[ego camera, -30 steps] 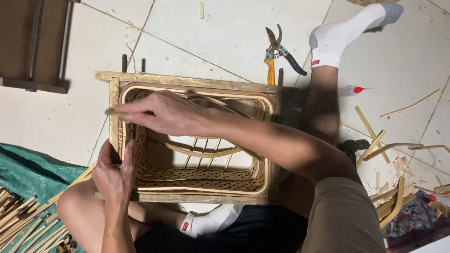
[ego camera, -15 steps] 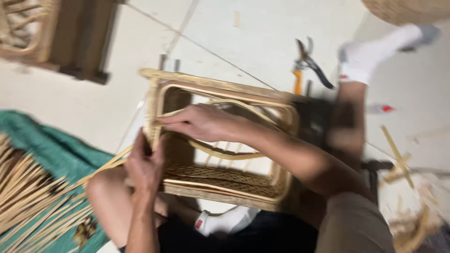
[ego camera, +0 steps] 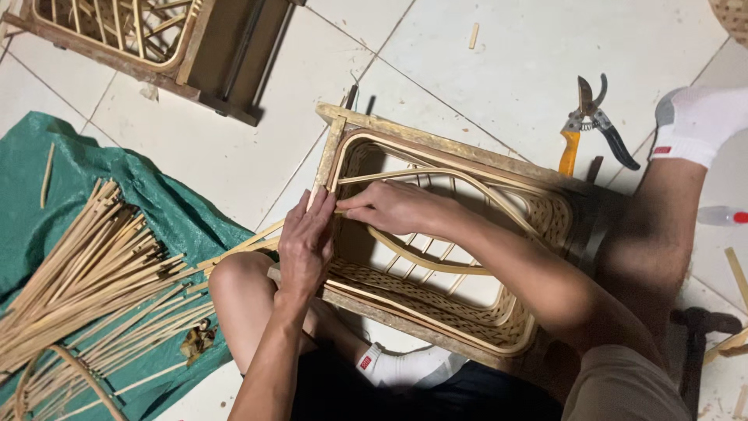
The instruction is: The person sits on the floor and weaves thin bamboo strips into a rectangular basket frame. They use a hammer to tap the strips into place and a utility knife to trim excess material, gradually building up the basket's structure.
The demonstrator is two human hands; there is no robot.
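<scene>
**Hands meet at the frame's left rail**

Rattan work is right in your lap: the woven rattan frame (ego camera: 436, 257) lies on the tiled floor (ego camera: 506, 62) between your knees, its open side facing up. Your left hand (ego camera: 305, 243) lies flat against the left rail, fingers pressed together along the wood. Your right hand (ego camera: 393, 206) reaches across from inside the frame, and its fingertips pinch a thin rattan strip (ego camera: 405, 175) right where it meets that rail. Both hands sit close together, almost touching, closed on the strip and the rail.

Off to your left, a bundle of loose rattan sticks (ego camera: 93, 273) fans out over a green tarp (ego camera: 47, 168). Orange-handled pruning shears (ego camera: 590, 125) rest on the tiles just beyond the frame's far edge, near your white-socked foot (ego camera: 701, 121). A second wooden frame (ego camera: 148, 39) lies at the top left.
</scene>
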